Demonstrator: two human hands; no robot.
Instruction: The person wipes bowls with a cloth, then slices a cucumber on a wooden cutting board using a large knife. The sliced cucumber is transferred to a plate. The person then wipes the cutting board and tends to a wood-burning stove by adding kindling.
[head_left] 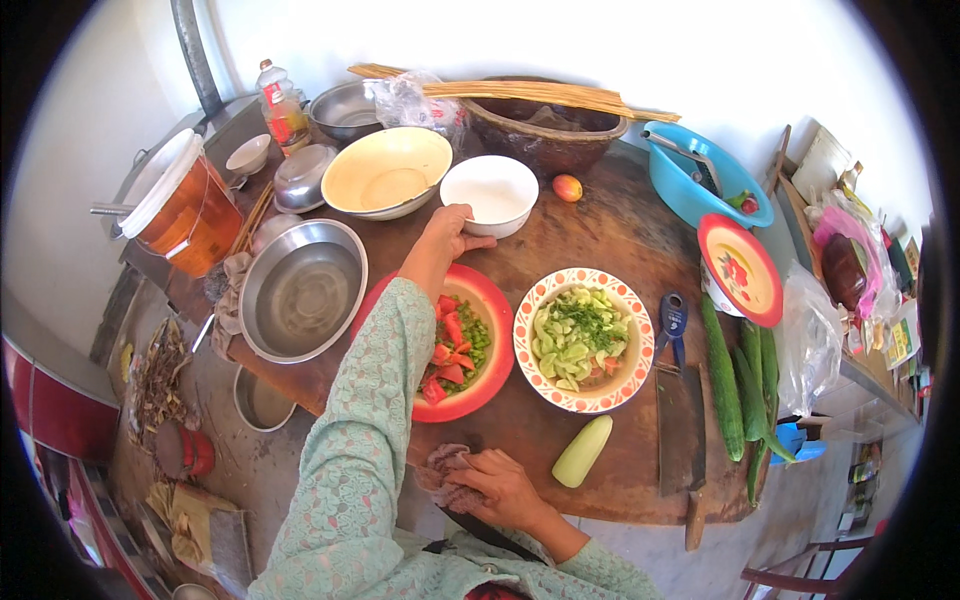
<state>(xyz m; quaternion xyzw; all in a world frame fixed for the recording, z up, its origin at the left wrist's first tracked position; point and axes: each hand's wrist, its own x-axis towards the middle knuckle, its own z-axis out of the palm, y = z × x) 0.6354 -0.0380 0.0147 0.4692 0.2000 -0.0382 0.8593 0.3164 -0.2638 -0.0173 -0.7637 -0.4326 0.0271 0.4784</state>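
White bowl (492, 188): it is standing toward the middle of the far half of the worktop (620, 235), and your left hand (445, 243) is grasping its near-left rim, with the fingertips reaching the lip and the thumb lying along the outside.
Cloth (447, 475): your right hand (505, 487) is clutching this greyish-purple rag at the near edge of the worktop.
Red-rimmed basin (497, 335): it is sitting beneath your left forearm, left of the middle, and is holding red chunks (452, 368) and chopped green pieces (477, 350).
Patterned basin (645, 340): it is sitting just to the right and is carrying sliced pale-green vegetable (572, 350) topped with chopped herbs (585, 312).
Pale-green vegetable piece (582, 452): it is lying near the front edge.
Cleaver (682, 425): its blade is resting near the front right corner, while its handle is jutting past the near edge.
Cucumbers (722, 385): they are lying along the right edge, beside the cleaver.
Steel basin (305, 290): it is standing by the left edge.
Cream basin (390, 170): it is standing left of your white bowl.
Blue basin (680, 190): it is occupying the far right corner.
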